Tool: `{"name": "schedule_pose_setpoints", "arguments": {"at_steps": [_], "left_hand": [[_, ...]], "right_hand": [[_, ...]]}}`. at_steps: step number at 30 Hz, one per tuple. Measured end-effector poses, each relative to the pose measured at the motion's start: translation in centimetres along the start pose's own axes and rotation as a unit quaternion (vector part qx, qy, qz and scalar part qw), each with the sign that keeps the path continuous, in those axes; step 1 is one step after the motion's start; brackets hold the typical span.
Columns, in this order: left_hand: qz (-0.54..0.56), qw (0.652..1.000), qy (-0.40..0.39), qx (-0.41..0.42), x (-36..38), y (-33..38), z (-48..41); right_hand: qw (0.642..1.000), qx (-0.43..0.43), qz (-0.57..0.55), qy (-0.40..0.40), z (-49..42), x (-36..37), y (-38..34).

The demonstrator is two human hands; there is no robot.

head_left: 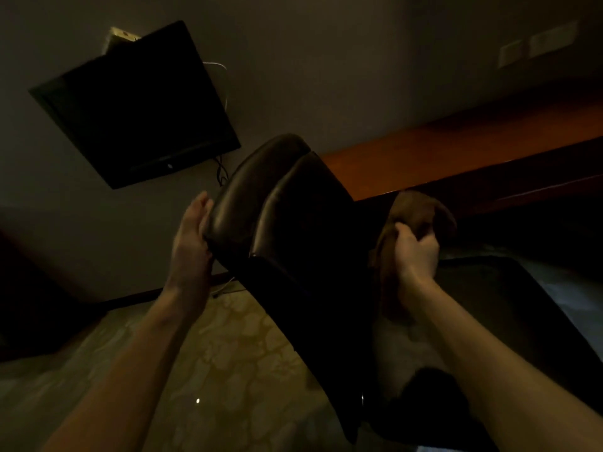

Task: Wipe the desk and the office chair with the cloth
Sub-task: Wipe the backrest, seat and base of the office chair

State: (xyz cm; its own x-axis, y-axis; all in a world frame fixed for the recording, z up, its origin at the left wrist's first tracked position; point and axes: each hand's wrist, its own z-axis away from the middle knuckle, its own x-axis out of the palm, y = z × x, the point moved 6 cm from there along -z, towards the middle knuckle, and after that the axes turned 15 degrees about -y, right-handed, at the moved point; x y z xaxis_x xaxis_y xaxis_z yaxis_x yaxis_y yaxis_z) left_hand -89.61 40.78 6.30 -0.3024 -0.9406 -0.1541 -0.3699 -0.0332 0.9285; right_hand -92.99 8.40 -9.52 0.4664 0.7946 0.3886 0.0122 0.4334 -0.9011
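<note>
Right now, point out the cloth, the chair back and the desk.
cloth (421, 212): head view, bunched upper fold above the right hand (416, 249).
chair back (261, 203): head view, padded top, beside the left hand (192, 236).
desk (456, 148): head view, bare wooden top.

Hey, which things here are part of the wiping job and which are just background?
Part of the job:
cloth in the right hand
office chair, steadied by the left hand
desk

Just background:
television on the wall
cables under it
wall switches
</note>
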Motion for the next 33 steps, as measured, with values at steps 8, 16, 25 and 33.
{"name": "schedule_pose_setpoints", "arguments": {"at_steps": [8,16,25,33], "left_hand": [[0.084,0.996,-0.031,-0.001,0.1,-2.0,-1.6],[0.093,0.995,-0.028,0.012,1.0,-1.9,-1.2],[0.085,0.996,-0.021,0.018,2.5,-0.4,0.6],[0.081,0.996,-0.009,0.026,3.1,0.2,2.7]], "right_hand": [[0.969,0.015,0.209,-0.131,4.0,9.2,7.5],[0.967,-0.029,0.074,-0.244,2.9,13.4,-1.4],[0.965,0.063,0.174,-0.185,-6.3,7.6,2.3],[0.913,-0.191,0.247,-0.263,6.7,14.1,-3.1]]}}
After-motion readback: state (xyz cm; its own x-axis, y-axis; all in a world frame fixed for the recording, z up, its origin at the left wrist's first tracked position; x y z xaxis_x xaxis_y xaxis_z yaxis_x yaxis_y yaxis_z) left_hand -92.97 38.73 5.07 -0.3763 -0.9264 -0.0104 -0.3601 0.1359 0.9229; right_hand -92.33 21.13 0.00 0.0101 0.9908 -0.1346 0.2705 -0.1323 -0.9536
